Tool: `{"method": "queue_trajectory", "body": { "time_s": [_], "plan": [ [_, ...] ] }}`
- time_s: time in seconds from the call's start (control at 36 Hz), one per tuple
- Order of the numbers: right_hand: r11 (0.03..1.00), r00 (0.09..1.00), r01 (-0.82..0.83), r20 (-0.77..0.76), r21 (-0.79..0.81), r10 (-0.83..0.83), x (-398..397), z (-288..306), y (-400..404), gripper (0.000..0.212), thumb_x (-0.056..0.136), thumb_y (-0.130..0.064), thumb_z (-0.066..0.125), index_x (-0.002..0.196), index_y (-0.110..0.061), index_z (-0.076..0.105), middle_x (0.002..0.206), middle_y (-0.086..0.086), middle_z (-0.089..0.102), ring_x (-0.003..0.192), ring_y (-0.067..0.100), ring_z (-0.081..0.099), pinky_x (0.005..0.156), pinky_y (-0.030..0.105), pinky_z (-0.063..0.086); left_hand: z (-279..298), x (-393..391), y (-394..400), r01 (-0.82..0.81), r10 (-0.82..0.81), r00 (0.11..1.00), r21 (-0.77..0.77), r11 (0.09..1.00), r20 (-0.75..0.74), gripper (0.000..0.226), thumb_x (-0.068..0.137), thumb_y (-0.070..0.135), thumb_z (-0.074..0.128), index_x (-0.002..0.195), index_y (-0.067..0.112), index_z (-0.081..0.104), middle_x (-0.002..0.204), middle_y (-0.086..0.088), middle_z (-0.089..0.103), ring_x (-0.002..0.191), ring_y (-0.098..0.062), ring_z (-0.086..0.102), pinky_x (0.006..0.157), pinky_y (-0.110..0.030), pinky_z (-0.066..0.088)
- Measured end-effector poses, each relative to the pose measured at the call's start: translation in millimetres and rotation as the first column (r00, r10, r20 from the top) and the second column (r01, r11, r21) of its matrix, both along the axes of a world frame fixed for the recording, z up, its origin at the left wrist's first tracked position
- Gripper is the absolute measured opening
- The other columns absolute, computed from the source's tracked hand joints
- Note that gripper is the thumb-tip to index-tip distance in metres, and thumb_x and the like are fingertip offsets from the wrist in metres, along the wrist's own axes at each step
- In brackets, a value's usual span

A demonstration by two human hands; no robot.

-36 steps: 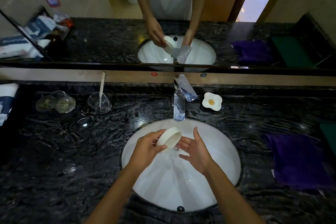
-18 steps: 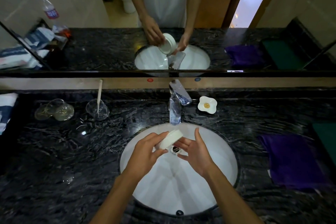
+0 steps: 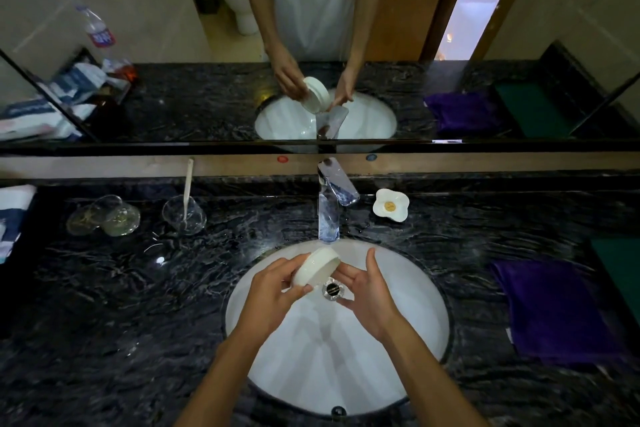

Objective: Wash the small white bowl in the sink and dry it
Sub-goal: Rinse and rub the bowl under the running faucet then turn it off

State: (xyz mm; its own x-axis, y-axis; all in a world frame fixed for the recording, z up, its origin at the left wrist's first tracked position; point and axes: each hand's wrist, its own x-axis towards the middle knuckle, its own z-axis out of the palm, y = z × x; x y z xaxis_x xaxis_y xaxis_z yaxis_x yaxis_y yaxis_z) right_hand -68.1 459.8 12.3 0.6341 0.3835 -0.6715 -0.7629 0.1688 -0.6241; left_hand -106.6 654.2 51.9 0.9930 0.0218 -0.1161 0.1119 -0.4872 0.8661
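Over sink (image 3: pixel 408 340), left hand (image 3: pixel 273 291) tilts bowl (image 3: pixel 317 267) rightward.

I find no lettering I can actually read from here. In the upper left of the frame, reflected in the mirror, a clear plastic bottle (image 3: pixel 98 32) carries a blue and red label, but its print is too blurred to make out. Below it, also in the reflection, white and blue packets (image 3: pixel 52 104) show dark markings that stay illegible. On the wooden strip under the mirror, just left of the faucet (image 3: pixel 329 208), sits a small red round marker (image 3: pixel 282 159), and just right of it a small blue one (image 3: pixel 371 157); whether either bears a letter or symbol I cannot tell at this size.
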Motion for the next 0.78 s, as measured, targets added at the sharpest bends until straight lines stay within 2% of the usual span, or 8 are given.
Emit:
{"method": "queue_trajectory", "body": {
  "time_s": [0.06, 0.19, 0.31, 0.44, 0.5, 0.58, 0.67, 0.78],
  "plan": [
    [0.997, 1.0, -0.015, -0.028, -0.07, 0.013, -2.3, -1.8, 0.5, 0.09, 0.092, -0.078, 0.008, 0.138, -0.022, 0.062, 0.14, 0.002, 0.064, 0.144, 0.018, 0.041, 0.124, 0.055, 0.019, -2.2, -1.2, -1.2, -0.01, 0.01, 1.0, 0.012, 1.0, -0.024, 0.052, 0.08, 0.009, 0.08, 0.128, 0.024, 0.067, 0.101, 0.003, 0.069, 0.09, -0.012, 0.066, 0.083, -0.036, 0.058],
    [0.999, 1.0, 0.007, -0.026, -0.035, -0.008, -4.5, -6.4, -6.1, 0.089, 0.093, -0.077, 0.008, 0.137, -0.023, 0.063, 0.142, 0.0, 0.063, 0.145, 0.016, 0.04, 0.124, 0.055, 0.017, -6.0, -8.8, -5.2, -0.039, 0.039, 0.999, 0.006, 0.999, -0.036, 0.051, 0.081, 0.011, 0.079, 0.13, 0.023, 0.067, 0.1, 0.008, 0.069, 0.091, -0.004, 0.063, 0.077, -0.012, 0.05],
    [0.992, 0.999, -0.018, -0.04, -0.124, 0.013, -5.7, -8.7, -8.1, 0.093, 0.092, -0.079, 0.009, 0.14, -0.018, 0.059, 0.142, 0.005, 0.063, 0.142, 0.02, 0.044, 0.119, 0.054, 0.023, -5.0, -15.3, -12.7, -0.06, 0.061, 0.996, 0.006, 0.998, -0.067, 0.05, 0.081, 0.008, 0.079, 0.127, 0.024, 0.067, 0.099, 0.012, 0.066, 0.088, 0.005, 0.061, 0.073, -0.007, 0.048],
    [0.989, 0.999, -0.012, -0.039, -0.146, 0.007, -11.8, -1.0, -11.1, 0.089, 0.093, -0.077, 0.008, 0.135, -0.019, 0.062, 0.14, 0.006, 0.064, 0.139, 0.019, 0.045, 0.121, 0.056, 0.021, -8.8, -20.6, -14.8, -0.126, 0.119, 0.987, -0.054, 0.991, -0.109, 0.05, 0.08, 0.006, 0.079, 0.124, 0.027, 0.068, 0.108, 0.006, 0.071, 0.089, -0.012, 0.069, 0.071, -0.01, 0.053],
    [0.989, 0.999, -0.021, -0.045, -0.148, 0.014, -14.5, 0.5, -12.4, 0.091, 0.094, -0.077, 0.008, 0.136, -0.018, 0.063, 0.138, 0.005, 0.066, 0.137, 0.019, 0.047, 0.121, 0.057, 0.021, -11.2, -23.9, -14.6, -0.171, 0.153, 0.976, -0.114, 0.979, -0.156, 0.049, 0.08, 0.009, 0.08, 0.123, 0.031, 0.069, 0.108, 0.006, 0.073, 0.086, -0.011, 0.07, 0.07, -0.013, 0.054],
    [0.989, 0.999, -0.006, -0.052, -0.148, -0.001, -18.1, 1.8, -13.1, 0.093, 0.093, -0.078, 0.009, 0.133, -0.016, 0.066, 0.13, 0.004, 0.072, 0.133, 0.02, 0.052, 0.12, 0.056, 0.026, -14.7, -29.9, -12.5, -0.222, 0.173, 0.959, -0.217, 0.951, -0.223, 0.045, 0.079, 0.024, 0.082, 0.119, 0.038, 0.068, 0.104, 0.002, 0.074, 0.086, -0.014, 0.07, 0.074, -0.026, 0.059],
    [0.988, 0.998, 0.041, -0.043, -0.148, -0.047, -25.4, 10.1, -16.8, 0.089, 0.095, -0.075, 0.011, 0.124, -0.016, 0.07, 0.12, 0.007, 0.076, 0.125, 0.023, 0.06, 0.115, 0.053, 0.035, -22.4, -35.6, -10.6, -0.332, 0.198, 0.919, -0.395, 0.857, -0.342, 0.05, 0.072, 0.034, 0.082, 0.12, 0.027, 0.069, 0.11, -0.015, 0.068, 0.095, -0.026, 0.072, 0.078, -0.041, 0.063],
    [0.979, 0.985, 0.162, -0.031, -0.124, -0.167, -35.9, 21.8, -24.4, 0.081, 0.098, -0.071, 0.018, 0.121, -0.016, 0.072, 0.117, 0.01, 0.075, 0.116, 0.027, 0.066, 0.11, 0.05, 0.045, -26.4, -37.5, -16.2, -0.415, 0.15, 0.876, -0.558, 0.718, -0.458, 0.033, 0.088, 0.01, 0.074, 0.12, 0.013, 0.067, 0.116, -0.017, 0.067, 0.099, -0.032, 0.071, 0.076, -0.038, 0.064]
  ]
}}
